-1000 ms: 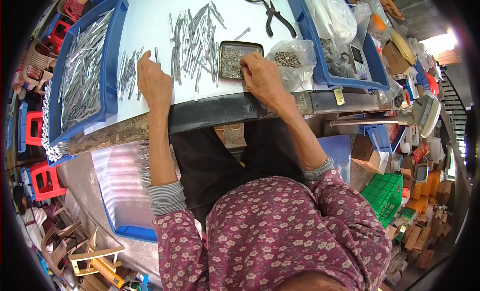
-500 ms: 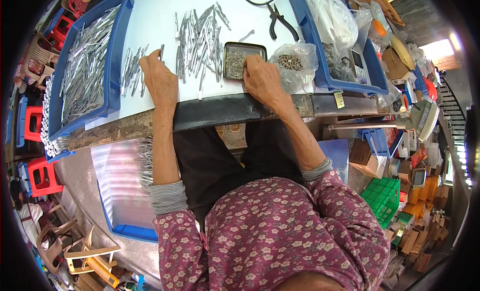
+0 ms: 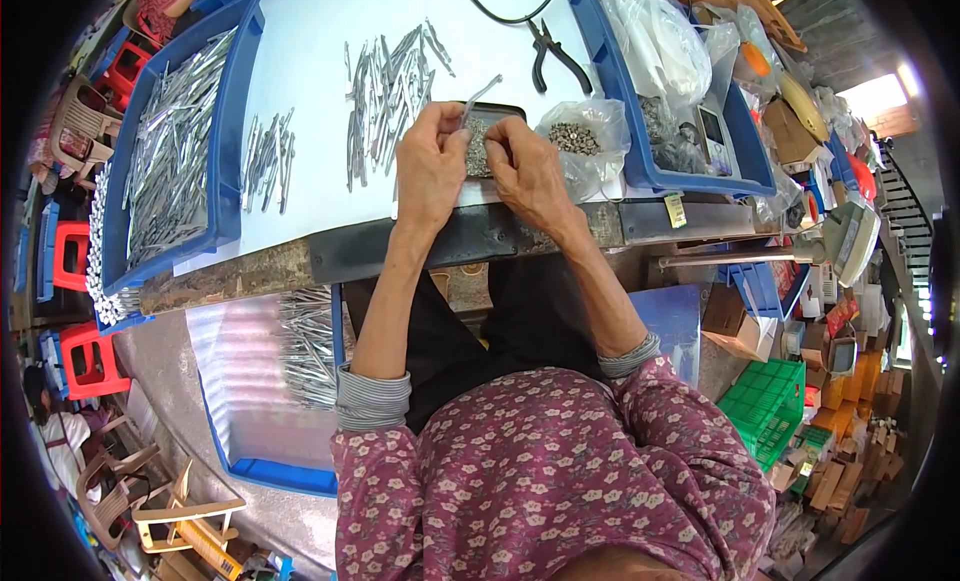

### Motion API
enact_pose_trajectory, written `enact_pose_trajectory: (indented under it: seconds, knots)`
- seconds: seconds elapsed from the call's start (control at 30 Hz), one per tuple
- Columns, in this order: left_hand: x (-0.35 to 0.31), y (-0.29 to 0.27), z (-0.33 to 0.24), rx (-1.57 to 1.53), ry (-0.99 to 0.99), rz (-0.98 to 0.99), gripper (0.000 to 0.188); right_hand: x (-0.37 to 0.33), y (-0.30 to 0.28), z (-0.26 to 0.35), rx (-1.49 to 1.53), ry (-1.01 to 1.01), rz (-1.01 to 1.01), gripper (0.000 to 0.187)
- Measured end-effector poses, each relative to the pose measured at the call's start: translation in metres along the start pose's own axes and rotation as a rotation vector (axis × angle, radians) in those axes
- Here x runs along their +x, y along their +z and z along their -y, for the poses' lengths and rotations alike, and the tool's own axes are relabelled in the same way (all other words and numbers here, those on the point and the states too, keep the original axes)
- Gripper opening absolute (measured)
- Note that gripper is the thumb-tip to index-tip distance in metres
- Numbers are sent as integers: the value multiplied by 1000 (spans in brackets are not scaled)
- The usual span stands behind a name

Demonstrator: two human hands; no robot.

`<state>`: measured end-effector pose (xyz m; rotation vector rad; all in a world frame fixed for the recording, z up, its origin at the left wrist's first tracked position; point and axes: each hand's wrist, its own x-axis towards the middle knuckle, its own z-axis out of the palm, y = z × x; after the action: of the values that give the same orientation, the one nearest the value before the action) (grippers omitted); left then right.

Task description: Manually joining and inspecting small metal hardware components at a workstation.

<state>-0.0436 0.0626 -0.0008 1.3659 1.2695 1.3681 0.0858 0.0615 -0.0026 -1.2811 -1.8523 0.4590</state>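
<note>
While L hand [image 3: 432, 171] pinches metal strip [image 3: 469, 112] nr. far-left corner of tin [image 3: 506, 110], R hand [image 3: 532, 178] sits at tin's right side; can't tell if its fingertips are apart or clamped. Strip is prob. light, stiff, slick; hold flat faces nr. one end.

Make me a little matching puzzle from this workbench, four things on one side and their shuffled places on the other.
Things:
1. Pliers
2. Dark-rimmed tray
3. Open clear bag of small pieces
4. Green crate

Places:
A. Lower than the white work surface, toward the picture's right
B. Partly hidden by the left hand and right hand
C. Tips near a black cable
D. Immediately right of the right hand

Pairs: 1-C, 2-B, 3-D, 4-A
</note>
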Motion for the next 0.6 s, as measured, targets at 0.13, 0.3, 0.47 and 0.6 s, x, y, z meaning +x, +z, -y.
enact_pose_trajectory:
  seconds: [0.13, 0.3, 0.47, 0.6]
  knots:
    - [6, 11, 5, -53, -16, 25, 19, 0, -2, -2, 60, 12, -5, 11]
    - [9, 16, 8, -64, -15, 23, 18, 0, -4, -6, 117, 56, -13, 12]
    - [7, 16, 2, -71, -21, -8, 16, -1, -4, -7, 143, 82, 5, 12]
    - [6, 16, 2, -138, -11, -49, 15, -3, -1, -8, 157, 53, -33, 13]
